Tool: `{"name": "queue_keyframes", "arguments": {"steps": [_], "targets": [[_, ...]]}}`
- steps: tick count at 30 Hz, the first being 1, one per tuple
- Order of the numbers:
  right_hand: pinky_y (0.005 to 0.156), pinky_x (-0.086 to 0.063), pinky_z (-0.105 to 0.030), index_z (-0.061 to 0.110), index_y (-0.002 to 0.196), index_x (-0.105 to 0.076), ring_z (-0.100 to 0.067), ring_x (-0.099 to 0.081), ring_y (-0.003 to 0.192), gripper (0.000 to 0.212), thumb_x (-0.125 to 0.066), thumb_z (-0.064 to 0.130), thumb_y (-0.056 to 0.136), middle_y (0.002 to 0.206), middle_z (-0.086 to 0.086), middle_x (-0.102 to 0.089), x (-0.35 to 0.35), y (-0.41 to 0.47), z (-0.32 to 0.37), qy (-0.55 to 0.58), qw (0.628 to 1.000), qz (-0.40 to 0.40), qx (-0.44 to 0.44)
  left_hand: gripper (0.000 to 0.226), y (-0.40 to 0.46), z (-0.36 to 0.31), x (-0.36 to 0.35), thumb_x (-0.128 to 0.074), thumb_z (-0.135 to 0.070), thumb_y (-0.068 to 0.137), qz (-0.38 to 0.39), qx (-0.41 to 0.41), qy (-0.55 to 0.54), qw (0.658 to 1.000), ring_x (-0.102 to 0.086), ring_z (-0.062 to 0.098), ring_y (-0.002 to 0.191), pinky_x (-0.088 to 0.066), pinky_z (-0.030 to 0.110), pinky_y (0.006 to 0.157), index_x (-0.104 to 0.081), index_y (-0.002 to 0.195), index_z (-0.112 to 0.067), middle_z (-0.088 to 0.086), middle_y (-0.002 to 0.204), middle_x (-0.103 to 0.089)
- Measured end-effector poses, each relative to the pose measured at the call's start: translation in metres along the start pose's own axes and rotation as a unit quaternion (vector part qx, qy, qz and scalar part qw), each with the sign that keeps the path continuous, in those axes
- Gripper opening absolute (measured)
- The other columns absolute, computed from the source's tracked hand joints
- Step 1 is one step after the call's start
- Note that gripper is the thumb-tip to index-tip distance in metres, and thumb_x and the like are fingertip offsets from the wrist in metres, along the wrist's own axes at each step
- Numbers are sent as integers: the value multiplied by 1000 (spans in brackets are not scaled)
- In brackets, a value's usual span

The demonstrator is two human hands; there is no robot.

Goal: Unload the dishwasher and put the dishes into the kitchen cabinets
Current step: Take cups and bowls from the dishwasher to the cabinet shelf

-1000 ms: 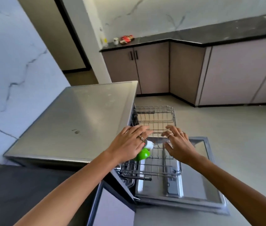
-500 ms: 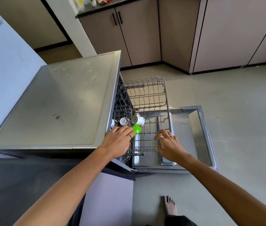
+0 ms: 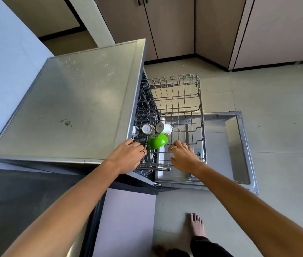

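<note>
The rack (image 3: 176,115) is out further now than a second ago, rolled well clear of the dishwasher (image 3: 76,104) and hanging over the dropped door (image 3: 239,145). A moment back only its far end poked out and the cups sat tucked under the lid; now they are in plain sight. Both hands have slid back with it toward the near rail. That reads as the pull nearly finished, so the unloading proper can begin, though nothing has left the rack yet.

Left hand (image 3: 128,156) sits at the near left corner, fingers curled down over the wires beside the green bowl (image 3: 157,141); it looks to be gripping the rack, but the fingertips are hidden, so I can't tell for certain. Right hand (image 3: 184,156) rests on the near rail, fingers bent over the wire, pulling by the look of it.

What's in the rack? All crowded at the left, near side: the green bowl tipped on its side, two steel cups (image 3: 148,129) upside down just behind it, a white mug (image 3: 166,128) beside them and another white cup (image 3: 135,131) half under the dishwasher's edge. The far half holds only bare wire. The cabinets (image 3: 174,26) across the floor stand closed.
</note>
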State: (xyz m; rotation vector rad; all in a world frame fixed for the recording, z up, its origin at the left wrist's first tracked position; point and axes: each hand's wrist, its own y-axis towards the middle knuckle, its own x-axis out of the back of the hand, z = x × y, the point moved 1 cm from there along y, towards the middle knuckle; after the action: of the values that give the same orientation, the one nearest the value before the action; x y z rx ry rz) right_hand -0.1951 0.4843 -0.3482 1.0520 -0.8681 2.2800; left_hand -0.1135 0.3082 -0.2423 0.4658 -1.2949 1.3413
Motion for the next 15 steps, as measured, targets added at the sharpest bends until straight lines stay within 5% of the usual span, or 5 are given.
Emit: {"name": "queue_keyframes", "arguments": {"steps": [5, 15], "targets": [[109, -33, -51, 8, 135, -44, -35, -33, 133, 46, -51, 18, 91, 138, -14, -37, -9, 24, 4, -6, 1000, 28, -6, 14, 9, 9, -10, -66, -25, 70, -28, -42, -3, 999, -64, 13, 73, -49, 29, 70, -69, 84, -23, -8, 74, -67], [111, -30, -48, 11, 142, -33, -35, -26, 140, 55, -51, 16, 91, 146, -15, -28, -45, 84, 5, -7, 996, 78, -40, 32, 27, 14, -8, -41, -29, 84, -158, 81, -256, 950, -66, 15, 68, -54, 27, 58, -72, 87, -22, -8, 73, -70]]}}
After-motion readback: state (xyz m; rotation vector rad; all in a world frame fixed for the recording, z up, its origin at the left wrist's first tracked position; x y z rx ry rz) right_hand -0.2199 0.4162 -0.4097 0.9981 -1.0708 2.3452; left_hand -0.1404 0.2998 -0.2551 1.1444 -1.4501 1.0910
